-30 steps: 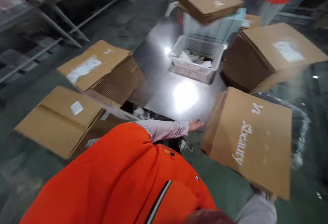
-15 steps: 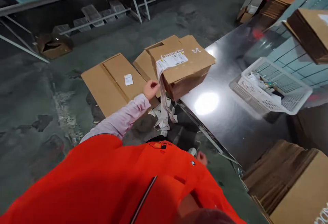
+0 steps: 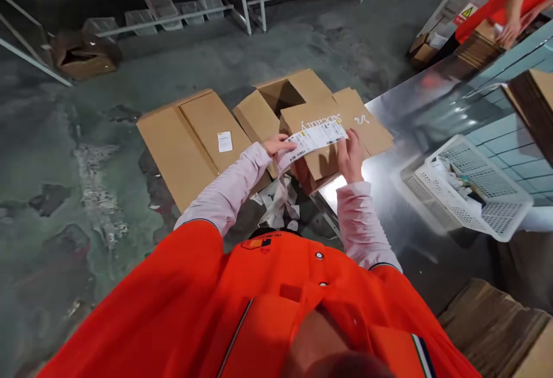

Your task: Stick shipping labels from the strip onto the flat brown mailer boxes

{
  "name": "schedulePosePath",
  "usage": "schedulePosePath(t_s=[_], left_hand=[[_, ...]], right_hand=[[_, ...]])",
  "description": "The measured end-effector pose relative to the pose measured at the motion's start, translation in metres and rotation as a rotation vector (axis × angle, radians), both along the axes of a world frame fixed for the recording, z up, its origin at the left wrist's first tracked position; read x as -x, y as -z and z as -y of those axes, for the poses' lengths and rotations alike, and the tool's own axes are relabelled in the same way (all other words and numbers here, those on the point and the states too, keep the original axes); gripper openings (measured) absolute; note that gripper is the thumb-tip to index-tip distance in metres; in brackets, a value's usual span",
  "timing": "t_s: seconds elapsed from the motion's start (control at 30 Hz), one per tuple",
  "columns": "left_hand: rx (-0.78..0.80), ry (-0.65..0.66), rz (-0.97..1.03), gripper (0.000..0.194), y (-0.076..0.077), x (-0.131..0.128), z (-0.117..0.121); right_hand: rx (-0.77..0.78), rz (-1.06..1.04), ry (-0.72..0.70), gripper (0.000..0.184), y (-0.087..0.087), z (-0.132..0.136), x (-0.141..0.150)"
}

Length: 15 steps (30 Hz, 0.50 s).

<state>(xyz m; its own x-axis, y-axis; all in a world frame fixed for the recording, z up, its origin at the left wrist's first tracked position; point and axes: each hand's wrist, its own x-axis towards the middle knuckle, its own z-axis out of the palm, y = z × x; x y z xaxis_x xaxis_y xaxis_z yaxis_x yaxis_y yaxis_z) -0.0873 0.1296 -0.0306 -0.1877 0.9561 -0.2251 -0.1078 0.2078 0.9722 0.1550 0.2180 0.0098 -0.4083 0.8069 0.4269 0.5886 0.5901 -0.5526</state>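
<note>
A strip of printed white labels (image 3: 317,138) stretches across the top of a stack of flattened cardboard boxes (image 3: 367,121) with white lettering, at the table's corner. My left hand (image 3: 277,145) pinches the strip toward its left part, thumb on top. At the right end of the strip, my right hand (image 3: 351,158) grips its edge between thumb and fingers. Below my left hand the rest of the strip hangs down to a heap of white paper strips (image 3: 280,200). An open cardboard box (image 3: 259,114) stands just behind my left hand.
A larger cardboard box (image 3: 190,142) with a small label is at the left. On the metal table (image 3: 391,193) sits a white plastic basket (image 3: 496,216) holding scraps. More flattened cardboard (image 3: 488,320) lies lower right. A co-worker's hand (image 3: 510,31) touches a cardboard stack far right.
My right hand has come up from beside my body to the strip's right end. My left hand has moved right onto the strip, which now lies spread between both hands.
</note>
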Motion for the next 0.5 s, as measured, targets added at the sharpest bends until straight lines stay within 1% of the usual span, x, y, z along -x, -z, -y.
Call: schedulePosePath(t_s=[0.07,0.13,0.17,0.23,0.3,0.37,0.43,0.47,0.5], left_hand=[[0.094,0.149,0.126,0.047,-0.01,0.004,0.006],[0.126,0.187,0.211,0.045,-0.018,0.003,0.01],[0.125,0.182,0.224,0.044,-0.02,0.001,0.013],[0.137,0.195,0.204,0.045,-0.024,0.0,0.023],[0.189,0.269,0.156,0.047,-0.027,0.007,0.041],[0.253,0.397,0.113,0.043,-0.031,0.027,0.064],[0.265,0.539,0.092,0.038,-0.037,0.059,0.085],[0.231,0.558,0.096,0.037,-0.041,0.077,0.091],[0.168,0.518,0.108,0.038,-0.045,0.095,0.092]], right_hand=[[0.146,0.199,-0.009,0.057,-0.007,-0.019,0.019],[0.25,0.367,-0.025,0.059,-0.012,-0.036,0.035],[0.264,0.424,-0.027,0.06,-0.014,-0.042,0.041],[0.231,0.504,-0.019,0.063,-0.015,-0.049,0.05],[0.187,0.577,-0.004,0.066,-0.014,-0.05,0.052],[0.172,0.611,-0.002,0.068,-0.012,-0.051,0.05],[0.163,0.621,-0.02,0.07,-0.012,-0.052,0.049],[0.161,0.617,-0.028,0.071,-0.012,-0.051,0.049],[0.16,0.611,-0.021,0.073,-0.011,-0.047,0.051]])
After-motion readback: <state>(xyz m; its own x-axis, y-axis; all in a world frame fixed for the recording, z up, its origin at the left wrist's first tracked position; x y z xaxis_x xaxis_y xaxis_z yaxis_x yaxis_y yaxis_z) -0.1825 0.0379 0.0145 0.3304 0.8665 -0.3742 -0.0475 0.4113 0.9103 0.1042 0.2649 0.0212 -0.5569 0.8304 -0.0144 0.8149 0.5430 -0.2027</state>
